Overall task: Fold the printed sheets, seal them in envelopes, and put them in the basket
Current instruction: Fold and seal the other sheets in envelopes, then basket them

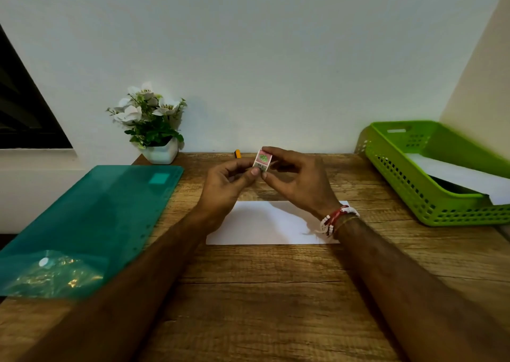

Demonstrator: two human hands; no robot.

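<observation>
A white envelope lies flat on the wooden table in front of me. Above its far edge, both hands hold a small pink and green sticker or stamp. My left hand pinches its lower edge with thumb and fingers. My right hand pinches its top and bottom right side. A green plastic basket stands at the right with a white envelope lying inside it.
A teal plastic folder lies at the left, with a crinkled clear bag on its near end. A white pot of artificial flowers stands at the back by the wall. A small yellow object lies behind my hands.
</observation>
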